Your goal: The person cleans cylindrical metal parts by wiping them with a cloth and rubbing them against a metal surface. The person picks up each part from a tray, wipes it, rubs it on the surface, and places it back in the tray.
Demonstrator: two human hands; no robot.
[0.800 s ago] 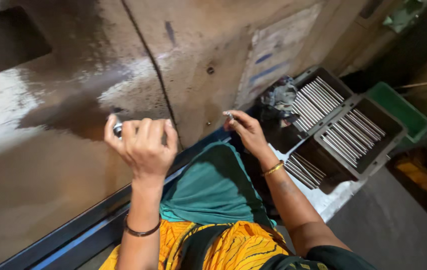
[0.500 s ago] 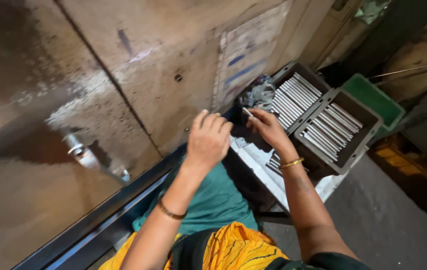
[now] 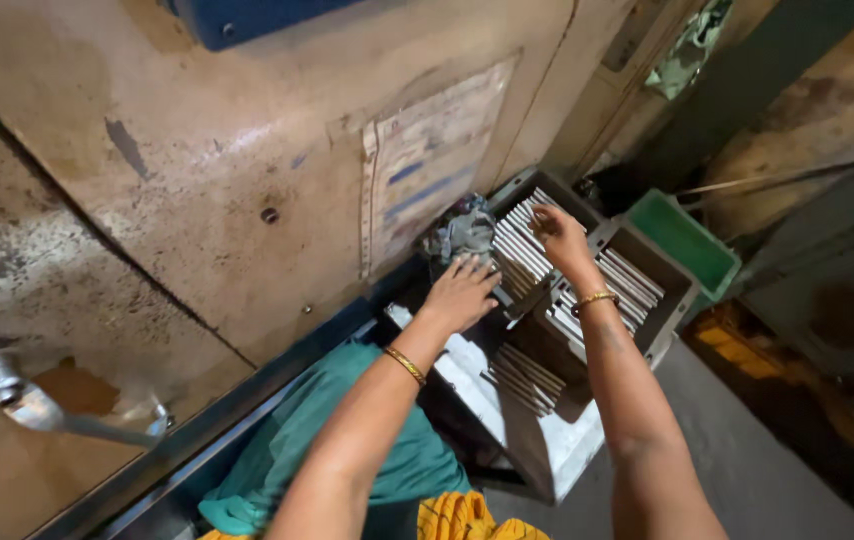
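Observation:
Dark metal trays (image 3: 672,300) hold rows of thin silver rods (image 3: 522,250). My left hand (image 3: 462,290) reaches to the near edge of the far tray with its fingers spread, touching the rod ends beside a crumpled grey rag (image 3: 459,232). My right hand (image 3: 559,232) lies on top of the rods in that tray with its fingertips curled down among them. Whether it grips a rod is hidden. Both wrists wear gold bangles. More rods (image 3: 522,375) lie in a lower tray between my arms.
A large worn beige machine panel (image 3: 247,180) with a faded label fills the left. A metal lever (image 3: 17,400) sticks out at lower left. A green bin (image 3: 692,245) stands behind the trays. Teal cloth (image 3: 347,450) covers my lap.
My left hand has left the lever on the panel and swung right to the trays. My right hand has moved further onto the rods. The view has turned right.

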